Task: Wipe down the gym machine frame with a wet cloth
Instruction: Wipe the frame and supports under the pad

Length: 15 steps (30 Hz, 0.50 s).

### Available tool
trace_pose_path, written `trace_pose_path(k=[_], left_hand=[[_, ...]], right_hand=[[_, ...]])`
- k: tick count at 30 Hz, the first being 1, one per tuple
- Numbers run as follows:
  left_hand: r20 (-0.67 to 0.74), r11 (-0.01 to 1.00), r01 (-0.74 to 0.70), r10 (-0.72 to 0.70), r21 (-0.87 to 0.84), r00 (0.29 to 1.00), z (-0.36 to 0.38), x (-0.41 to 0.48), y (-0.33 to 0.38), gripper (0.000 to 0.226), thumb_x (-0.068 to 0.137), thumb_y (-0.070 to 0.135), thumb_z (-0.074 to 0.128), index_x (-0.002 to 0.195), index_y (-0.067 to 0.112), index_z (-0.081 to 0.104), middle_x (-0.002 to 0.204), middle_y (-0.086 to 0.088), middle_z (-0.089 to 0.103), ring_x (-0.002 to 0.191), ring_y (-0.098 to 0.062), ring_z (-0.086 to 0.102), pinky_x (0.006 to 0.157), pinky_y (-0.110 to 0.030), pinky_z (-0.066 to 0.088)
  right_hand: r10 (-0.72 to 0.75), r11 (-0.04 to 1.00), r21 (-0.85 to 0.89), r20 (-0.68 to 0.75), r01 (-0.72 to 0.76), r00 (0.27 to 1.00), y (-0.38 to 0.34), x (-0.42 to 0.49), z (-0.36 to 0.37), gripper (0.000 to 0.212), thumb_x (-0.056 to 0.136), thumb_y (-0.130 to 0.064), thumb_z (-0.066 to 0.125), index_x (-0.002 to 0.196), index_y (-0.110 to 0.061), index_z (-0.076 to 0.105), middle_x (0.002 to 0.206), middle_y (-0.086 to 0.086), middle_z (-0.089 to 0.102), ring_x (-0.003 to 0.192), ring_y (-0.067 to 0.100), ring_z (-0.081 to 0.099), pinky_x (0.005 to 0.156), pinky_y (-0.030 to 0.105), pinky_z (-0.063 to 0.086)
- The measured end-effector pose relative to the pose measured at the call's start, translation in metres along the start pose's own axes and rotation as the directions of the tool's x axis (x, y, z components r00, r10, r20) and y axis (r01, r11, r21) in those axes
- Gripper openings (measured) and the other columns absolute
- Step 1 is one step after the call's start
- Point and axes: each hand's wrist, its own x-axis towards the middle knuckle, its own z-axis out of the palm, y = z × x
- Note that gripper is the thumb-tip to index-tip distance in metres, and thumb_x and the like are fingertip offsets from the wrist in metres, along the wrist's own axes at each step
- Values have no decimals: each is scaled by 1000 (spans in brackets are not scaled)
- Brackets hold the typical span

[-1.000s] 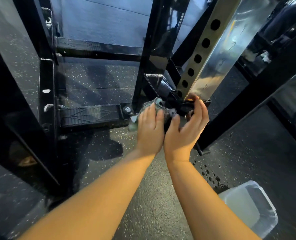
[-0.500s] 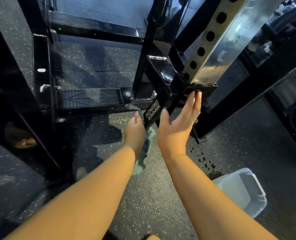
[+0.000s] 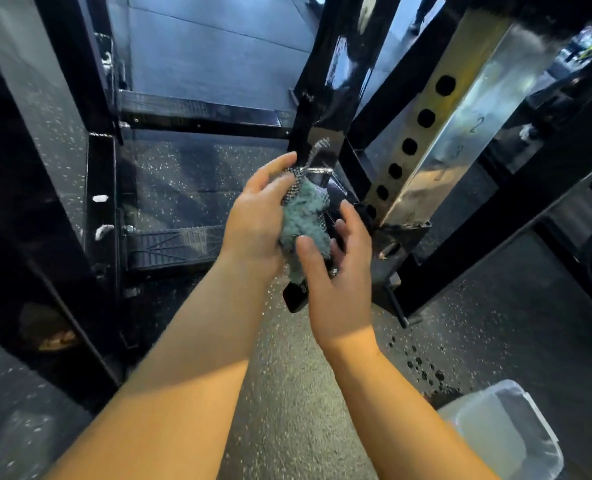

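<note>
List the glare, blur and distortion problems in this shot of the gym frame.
Head view: glare on the silver holed upright partly washes out its numbers, and reflections streak the glossy black post. Head view: the cloth, left hand and right hand look slightly soft, probably motion blur. Head view: the wide-angle lens makes the frame beams splay outward.

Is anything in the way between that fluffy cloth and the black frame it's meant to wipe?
Nothing visible. The fluffy teal cloth sits bunched between the left hand and right hand, right in front of the glossy black steel frame post.
</note>
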Motion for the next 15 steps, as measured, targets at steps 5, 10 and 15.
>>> trace_pose_path(k=[5,10,15], left_hand=[[85,926,196,-178,-323,980,-7,3,23,17,99,21,41,105,10,53,65,-6,65,54,-16,64,48,-25,52],[-176,973,-127,161,192,971,-28,7,19,15,97,23,50,97,22,65,93,-1,64,79,-13,63,68,-32,54],[228,975,-39,-12,220,974,-14,-16,5,51,85,54,41,125,25,55,121,1,64,111,-9,61,98,-31,47]], right_hand=[[264,928,202,233,-312,936,-21,15,-2,82,69,-57,66,141,-35,33,145,-11,40,122,-6,45,96,15,42],[452,749,416,250,-516,856,-26,32,9,26,84,-10,69,108,-16,60,107,13,69,90,21,69,82,34,57],[405,742,525,145,-417,903,-45,52,26,34,95,-22,55,129,-22,52,112,0,65,99,10,65,92,31,52]])
